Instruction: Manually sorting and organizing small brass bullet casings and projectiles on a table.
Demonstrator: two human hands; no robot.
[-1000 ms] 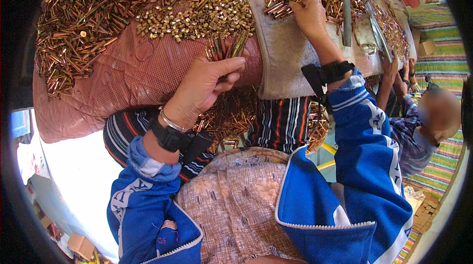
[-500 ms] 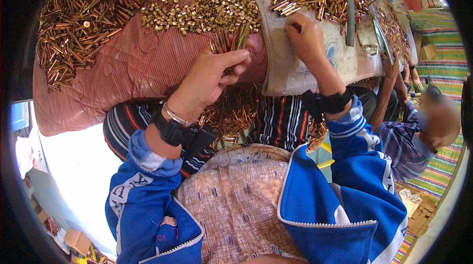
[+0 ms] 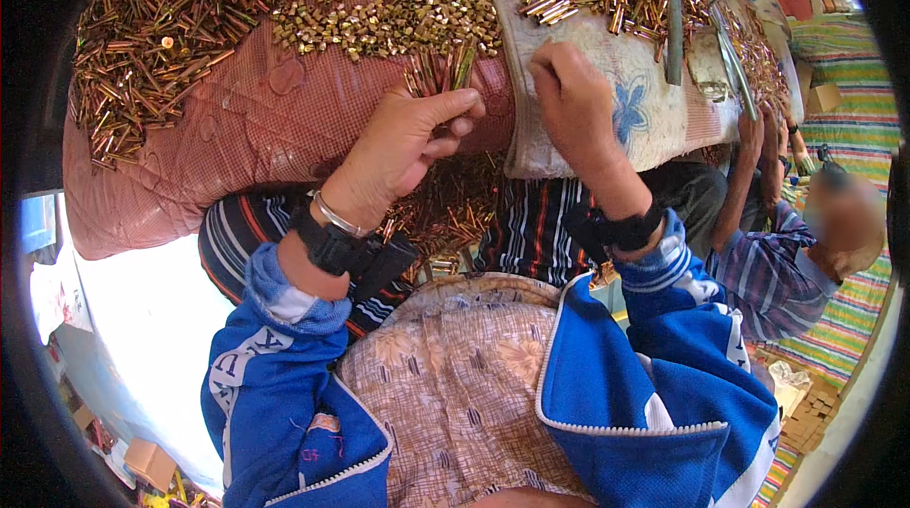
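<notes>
My left hand (image 3: 403, 138) is closed round a bunch of thin copper-gold metal rods (image 3: 442, 72), their ends sticking up past the thumb. Just beyond it, small gold nut-like pieces (image 3: 389, 23) lie heaped on a reddish-brown padded cover (image 3: 237, 124). My right hand (image 3: 580, 108) is raised over a white cloth (image 3: 654, 72) with a blue flower, fingers curled together; anything in them is hidden. Beyond that hand, loose rods (image 3: 559, 4) of the same kind rest at the cloth's edge.
A large pile of rods (image 3: 161, 63) spreads across the far left. More rods (image 3: 441, 209) lie below the cover, between my knees. Flat metal strips (image 3: 673, 25) stand at the right. A co-worker in a checked shirt (image 3: 773, 271) sits there, hands near another strip.
My right hand has drawn back toward me from the rods at the cloth's edge, slightly leftward. My left hand has barely shifted, still gripping its bunch.
</notes>
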